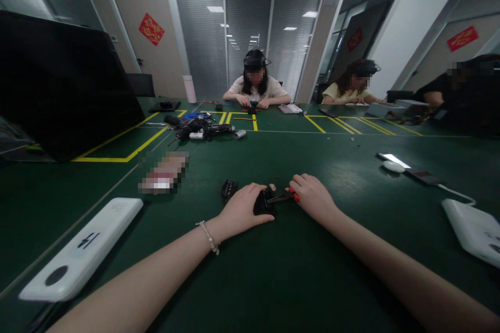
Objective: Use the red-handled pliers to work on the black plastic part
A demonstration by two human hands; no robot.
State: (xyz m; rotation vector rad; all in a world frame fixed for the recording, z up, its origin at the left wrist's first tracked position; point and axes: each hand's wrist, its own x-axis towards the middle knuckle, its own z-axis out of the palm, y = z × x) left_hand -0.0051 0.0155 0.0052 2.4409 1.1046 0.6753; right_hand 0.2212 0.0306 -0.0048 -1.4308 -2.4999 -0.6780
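My left hand point(242, 208) is closed around a small black part point(264, 203), holding it down on the green table; its exact kind does not show. In my right hand point(311, 195) are red-handled pliers point(294, 194), gripped by the handles. Their dark jaws point left and reach the black part, but whether they are closed on anything is too small to tell. Just left of my left hand lies another black piece point(228, 190) with a ridged side. A small pale bit point(272, 187) sits behind the black part.
A white elongated device point(84, 250) lies at left, near a blurred phone point(164, 173). Dark tools and cables point(199, 127) are heaped farther back. At right are a phone point(394, 159), a white mouse-like object point(393, 166) and a white device point(472, 231). A monitor point(58, 88) stands left; several people sit opposite.
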